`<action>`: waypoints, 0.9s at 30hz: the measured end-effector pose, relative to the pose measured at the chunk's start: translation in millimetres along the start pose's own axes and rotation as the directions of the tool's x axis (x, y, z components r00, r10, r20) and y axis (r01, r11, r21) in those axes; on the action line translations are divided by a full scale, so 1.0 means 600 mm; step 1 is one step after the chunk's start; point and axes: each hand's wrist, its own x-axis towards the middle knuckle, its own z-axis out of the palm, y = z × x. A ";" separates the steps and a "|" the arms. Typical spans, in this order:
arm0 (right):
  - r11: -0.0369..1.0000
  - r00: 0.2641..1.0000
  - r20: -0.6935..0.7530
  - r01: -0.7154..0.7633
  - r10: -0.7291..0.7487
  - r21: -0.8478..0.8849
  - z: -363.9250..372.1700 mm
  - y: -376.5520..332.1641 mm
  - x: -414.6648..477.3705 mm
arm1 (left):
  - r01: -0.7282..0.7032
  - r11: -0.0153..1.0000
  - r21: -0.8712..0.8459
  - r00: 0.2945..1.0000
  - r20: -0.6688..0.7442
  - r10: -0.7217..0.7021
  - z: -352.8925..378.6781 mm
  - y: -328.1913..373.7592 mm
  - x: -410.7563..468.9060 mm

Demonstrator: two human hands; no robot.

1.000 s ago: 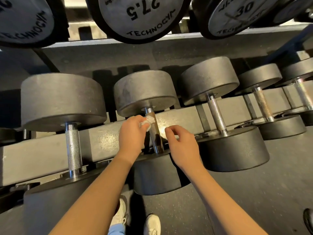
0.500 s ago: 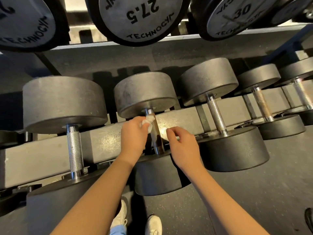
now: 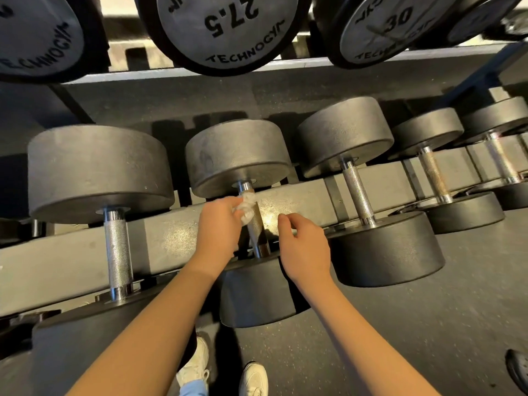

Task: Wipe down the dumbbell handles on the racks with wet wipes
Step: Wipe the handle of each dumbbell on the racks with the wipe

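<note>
A black dumbbell lies on the lower rack rail (image 3: 71,252) in the middle, its steel handle (image 3: 258,232) running toward me. My left hand (image 3: 218,227) grips a crumpled white wet wipe (image 3: 246,208) and presses it against the upper left side of that handle. My right hand (image 3: 305,247) hovers just right of the handle with loosely curled fingers and holds nothing. The handle's upper part is partly hidden by the wipe.
More dumbbells lie either side: one with a knurled handle (image 3: 117,250) to the left, another handle (image 3: 358,195) to the right, two smaller ones farther right. Above hang upper-rack dumbbell ends marked 27.5 (image 3: 228,27) and 30 (image 3: 391,24). My white shoes (image 3: 253,378) stand on dark floor.
My left hand with the wipe has stayed near the top of the handle, shifting only slightly. My right hand has kept its place beside the handle.
</note>
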 end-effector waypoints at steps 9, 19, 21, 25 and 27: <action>1.000 1.000 0.004 0.005 -0.005 0.021 0.000 0.003 0.001 | -0.026 0.998 0.048 0.999 0.047 0.024 0.018 -0.009 -0.028; 0.998 1.000 0.017 -0.003 0.002 0.059 0.001 0.004 0.001 | 0.041 0.996 0.074 0.992 -0.118 -0.032 0.018 0.010 0.020; 0.998 1.000 0.022 -0.008 0.007 0.055 -0.001 0.004 0.002 | 0.035 0.998 0.060 0.999 -0.038 -0.032 0.021 0.004 0.000; 0.998 1.000 0.023 -0.009 0.008 0.057 -0.002 0.005 0.001 | 0.010 0.999 0.036 1.000 -0.004 -0.010 0.020 -0.005 -0.015; 0.999 0.999 0.036 -0.011 0.009 0.049 -0.002 0.005 0.002 | 0.036 0.999 0.008 0.996 -0.076 -0.035 0.018 0.003 0.000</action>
